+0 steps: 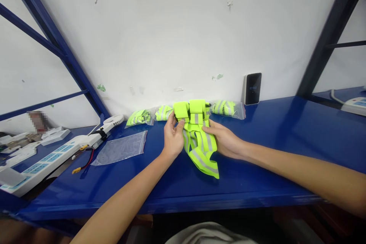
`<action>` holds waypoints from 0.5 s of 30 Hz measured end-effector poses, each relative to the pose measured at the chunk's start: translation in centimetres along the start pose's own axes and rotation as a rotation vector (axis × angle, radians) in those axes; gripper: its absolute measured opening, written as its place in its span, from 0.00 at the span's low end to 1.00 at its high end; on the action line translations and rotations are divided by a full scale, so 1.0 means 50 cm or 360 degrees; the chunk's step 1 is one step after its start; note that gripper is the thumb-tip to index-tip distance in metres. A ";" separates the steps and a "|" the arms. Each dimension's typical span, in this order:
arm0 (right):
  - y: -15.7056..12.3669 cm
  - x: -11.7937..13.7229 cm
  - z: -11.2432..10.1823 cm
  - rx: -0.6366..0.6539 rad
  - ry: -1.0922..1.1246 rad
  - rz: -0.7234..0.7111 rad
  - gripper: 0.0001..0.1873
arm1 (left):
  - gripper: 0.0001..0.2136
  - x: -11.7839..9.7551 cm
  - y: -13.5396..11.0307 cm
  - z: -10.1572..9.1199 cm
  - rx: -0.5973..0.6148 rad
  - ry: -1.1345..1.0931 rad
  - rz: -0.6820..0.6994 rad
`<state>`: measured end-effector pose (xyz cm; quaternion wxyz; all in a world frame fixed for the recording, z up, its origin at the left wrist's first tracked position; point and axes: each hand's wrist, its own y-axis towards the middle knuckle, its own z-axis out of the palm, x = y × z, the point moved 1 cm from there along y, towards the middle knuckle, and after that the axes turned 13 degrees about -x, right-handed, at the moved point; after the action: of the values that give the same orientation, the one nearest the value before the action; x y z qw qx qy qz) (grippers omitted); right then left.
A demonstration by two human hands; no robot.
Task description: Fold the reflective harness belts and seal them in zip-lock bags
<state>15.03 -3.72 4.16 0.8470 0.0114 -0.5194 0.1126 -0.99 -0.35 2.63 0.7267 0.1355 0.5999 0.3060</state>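
Observation:
Both my hands grip a neon-yellow reflective strap vest (pixel 200 145) with silver stripes, raised over the blue shelf. My left hand (pixel 174 134) pinches its upper left side, thumb in front. On the right side, my right hand (pixel 225 139) closes around the straps, its thumb on top and its other fingers partly hidden behind. Wide folded bands stand up at the vest's top, and a loose end hangs below toward the shelf's front. Behind it lie similar yellow bundles in clear bags: a left bag (pixel 140 117), a middle bundle (pixel 163 113) and a right bag (pixel 225 108).
A flat clear zip bag (pixel 121 148) lies on the blue shelf (pixel 274 141) to the left. Beyond it are a red-and-black cable with yellow plugs (pixel 88 160) and a white power strip (pixel 48 160). A small device with a dark screen (pixel 252 88) leans on the wall.

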 end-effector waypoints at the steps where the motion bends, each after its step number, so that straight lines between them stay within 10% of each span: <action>1: 0.001 0.002 -0.003 0.0050 -0.0038 0.0003 0.18 | 0.23 0.001 0.002 -0.002 0.0004 -0.0012 -0.0013; 15: 0.018 -0.016 -0.018 -0.0087 -0.0090 -0.0049 0.14 | 0.23 0.011 -0.017 -0.005 0.0222 0.0156 0.0032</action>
<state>15.29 -2.88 2.97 0.8336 -0.0007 -0.5458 0.0848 -0.93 -0.73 1.67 0.6820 0.1768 0.6533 0.2771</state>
